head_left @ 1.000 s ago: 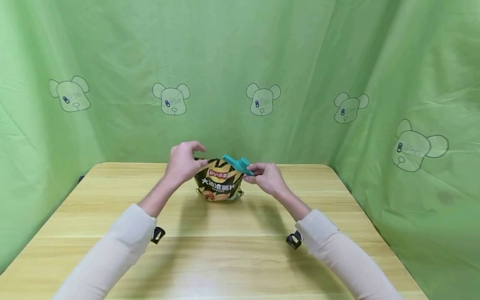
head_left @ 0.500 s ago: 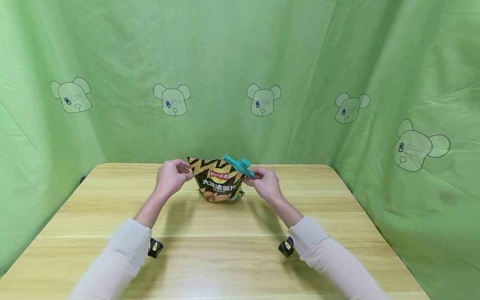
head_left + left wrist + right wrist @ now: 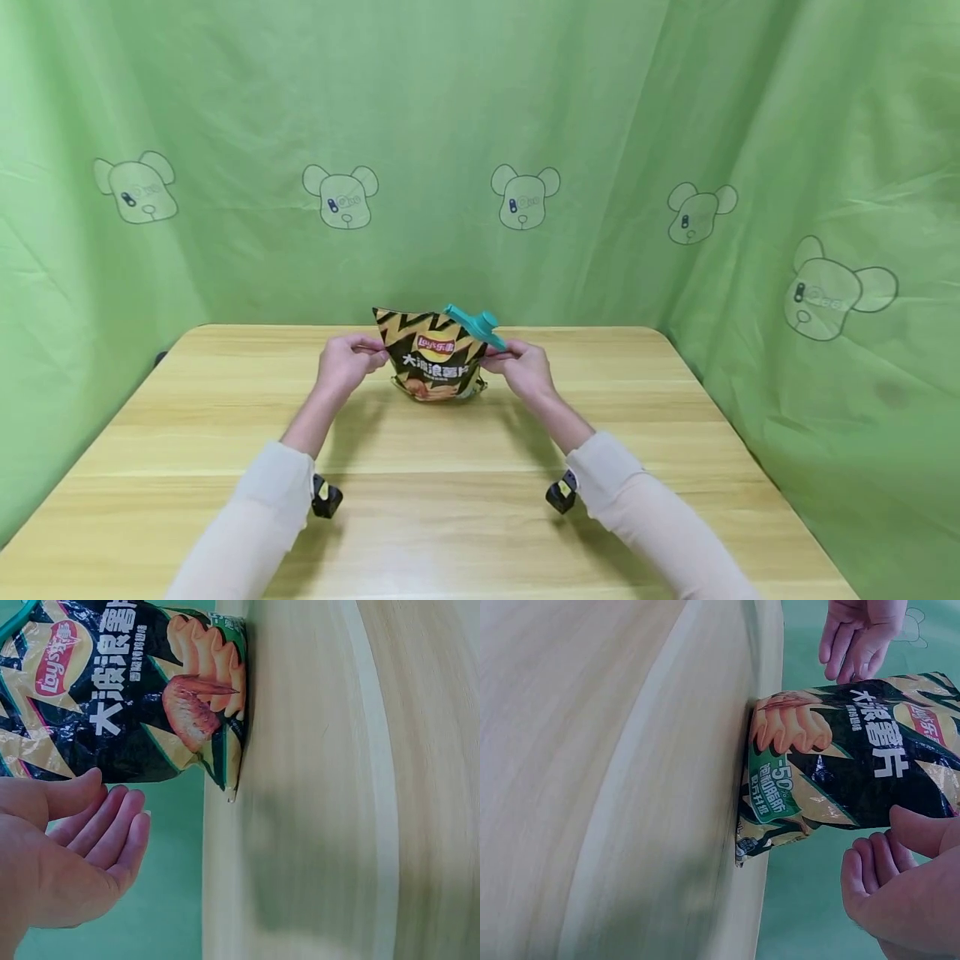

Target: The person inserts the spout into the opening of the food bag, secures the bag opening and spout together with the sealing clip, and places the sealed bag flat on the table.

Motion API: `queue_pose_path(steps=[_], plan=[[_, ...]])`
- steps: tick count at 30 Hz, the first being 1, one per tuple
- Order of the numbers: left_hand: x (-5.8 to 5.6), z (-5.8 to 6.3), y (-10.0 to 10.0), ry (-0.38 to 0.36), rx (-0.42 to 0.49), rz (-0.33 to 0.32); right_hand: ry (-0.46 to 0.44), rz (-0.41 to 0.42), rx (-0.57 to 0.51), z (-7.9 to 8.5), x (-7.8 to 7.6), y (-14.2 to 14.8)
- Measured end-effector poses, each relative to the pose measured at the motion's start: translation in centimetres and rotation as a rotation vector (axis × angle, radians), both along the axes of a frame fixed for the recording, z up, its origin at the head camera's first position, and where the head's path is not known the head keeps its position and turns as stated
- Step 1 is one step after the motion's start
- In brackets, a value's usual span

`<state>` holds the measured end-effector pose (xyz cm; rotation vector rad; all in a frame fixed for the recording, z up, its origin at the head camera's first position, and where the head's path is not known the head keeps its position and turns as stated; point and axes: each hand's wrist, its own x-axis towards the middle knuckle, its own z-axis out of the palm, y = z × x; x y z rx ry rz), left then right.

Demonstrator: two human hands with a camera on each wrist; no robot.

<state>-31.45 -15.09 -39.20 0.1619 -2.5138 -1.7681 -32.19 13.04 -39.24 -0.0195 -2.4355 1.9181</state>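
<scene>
A black-and-yellow bag of potato chips (image 3: 431,358) stands upright on the table, its printed front towards me. A teal bag clip (image 3: 477,325) sits aslant across its upper right corner; the upper left corner sticks up unclipped. My left hand (image 3: 347,364) pinches the bag's left side edge, the thumb in front; in the left wrist view the other fingers of this hand (image 3: 75,840) are curled below the edge. My right hand (image 3: 527,369) holds the right side edge just under the clip. The right wrist view has its thumb on the bag's front; the index fingertip is hidden.
The light wooden table (image 3: 450,517) has rounded far corners. A green curtain (image 3: 435,100) with printed bear heads encloses it at the back and sides. Black wrist cameras (image 3: 326,497) hang below both sleeves.
My left hand has come down from the bag's upper left corner to its left side. The right hand has shifted from the clip's lower end to the bag edge beneath. The clip stays on.
</scene>
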Motion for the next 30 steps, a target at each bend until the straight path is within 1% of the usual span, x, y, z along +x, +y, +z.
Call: queue_pose_path(steps=[4, 7, 10, 16, 20, 23, 27, 30], plan=[[-0.2, -0.5, -0.2, -0.015, 0.027, -0.002, -0.007, 0.007, -0.015, -0.2, -0.3, -0.3], [-0.4, -0.7, -0.2, -0.014, 0.019, -0.004, -0.01, 0.014, -0.021, -0.2, -0.3, -0.5], [-0.5, -0.9, -0.1, -0.016, 0.014, 0.0, -0.01, 0.01, -0.032, -0.4, -0.4, -0.7], [-0.6, -0.9, 0.4, 0.001, 0.017, 0.025, -0.009, -0.014, -0.034, -0.9, -0.6, -0.6], [-0.6, -0.8, 0.7, 0.006, 0.022, 0.051, -0.019, -0.023, -0.017, -1.1, -0.7, -0.3], [-0.5, -0.6, 0.7, 0.006, 0.024, 0.065, -0.018, -0.025, -0.002, -0.9, -0.6, -0.3], [-0.3, -0.2, 0.6, 0.013, 0.014, 0.064, -0.029, -0.028, 0.035, -0.3, -0.4, -0.2], [-0.3, 0.2, 0.7, 0.014, 0.036, 0.052, -0.05, -0.02, 0.044, 0.3, -0.1, -0.1]])
